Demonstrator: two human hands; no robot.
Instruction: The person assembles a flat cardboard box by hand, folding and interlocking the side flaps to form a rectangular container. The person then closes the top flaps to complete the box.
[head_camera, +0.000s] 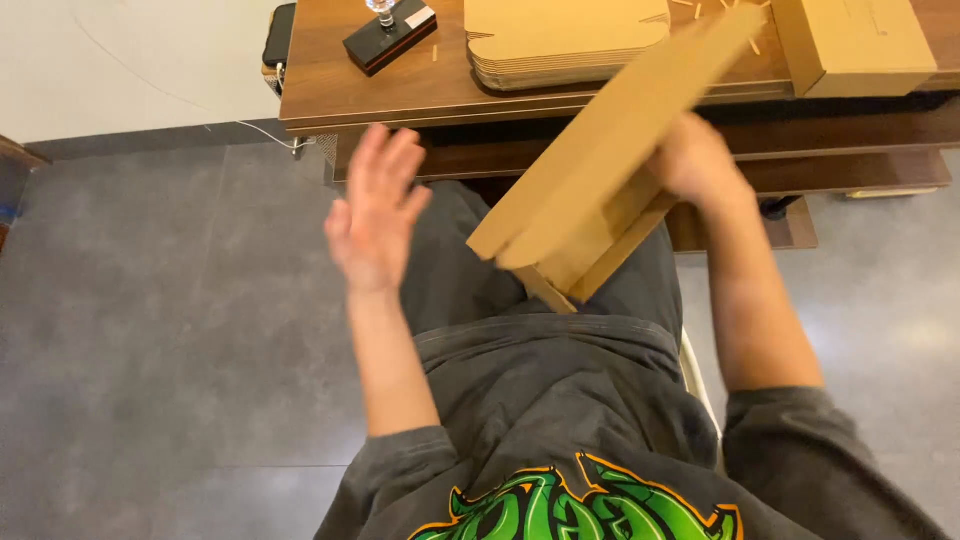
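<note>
Flat cardboard stack (560, 45), black box (388, 40) on wooden table (400, 90).

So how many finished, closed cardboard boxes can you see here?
1: a closed cardboard box on the wooden desk, top right. The right hand holds a half-folded box; flat blanks sit stacked on the desk. Others may be off-frame.

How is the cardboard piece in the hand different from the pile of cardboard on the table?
The cardboard piece is a single one, gripped by the right hand; the pile of flat cardboard is many sheets stacked. The held piece tilts steeply above the lap and is partly folded, while the pile lies flat on the wooden table. The held piece looks blurred; the pile looks sharp. Both are plain brown cardboard. The left hand is open and holds nothing.
</note>
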